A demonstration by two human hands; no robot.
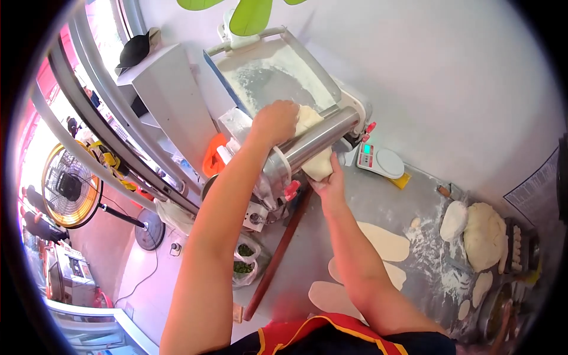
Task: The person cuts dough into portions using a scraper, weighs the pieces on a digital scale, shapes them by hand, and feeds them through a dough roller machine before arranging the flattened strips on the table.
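Observation:
A dough sheeter with a shiny steel roller (pixel 322 137) stands in front of me, its floured feed tray (pixel 307 59) tilted up behind. A pale dough sheet (pixel 307 120) lies at the tray side of the roller and shows again below it. My left hand (pixel 276 122) is closed with curled fingers at the sheet's upper part, beside the roller. Below the roller, my right hand (pixel 332 188) grips the lower end of the sheet (pixel 319 165), thumb along its edge. Several flat oval dough pieces (pixel 384 241) lie on the table under my right forearm.
A kitchen scale (pixel 387 163) with a lit display stands right of the sheeter. Farther right sit a large dough lump (pixel 484 236) and scattered flour. A long wooden rod (pixel 278 257) lies near the bag of greens (pixel 245 263). A floor fan (pixel 71 186) stands at left.

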